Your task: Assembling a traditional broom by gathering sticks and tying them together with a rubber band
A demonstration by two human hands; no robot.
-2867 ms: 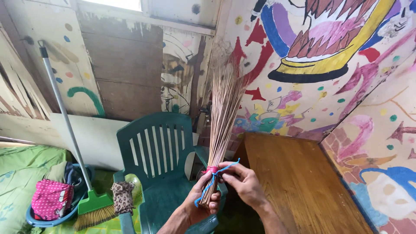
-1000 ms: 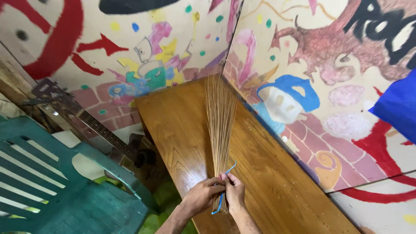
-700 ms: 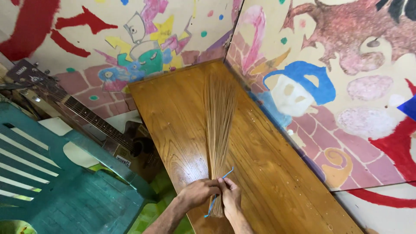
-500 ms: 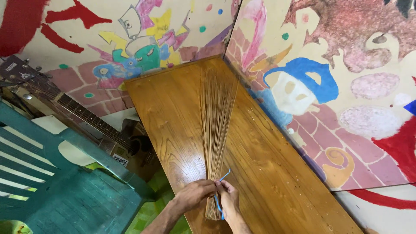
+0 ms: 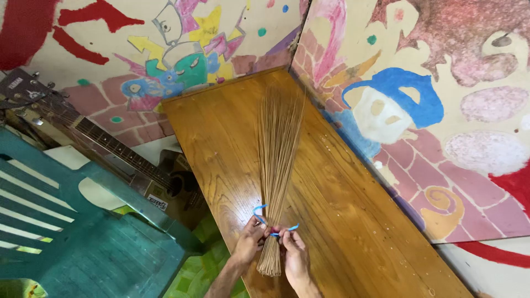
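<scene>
Together, both hands pinch blue ribbon (image 5: 271,227) around stiff, thin broom sticks (image 5: 279,160)

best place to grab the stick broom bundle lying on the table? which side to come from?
Probably the narrow bound neck of the stick bundle, where the blue strip wraps it, from the near table end. There the sticks are tight; farther up they fan out. Left hand and right hand already grip there.

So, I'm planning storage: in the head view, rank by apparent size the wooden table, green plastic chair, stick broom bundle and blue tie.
1. Wooden table
2. Green plastic chair, cropped and nearer, so unsure
3. Stick broom bundle
4. Blue tie
</scene>
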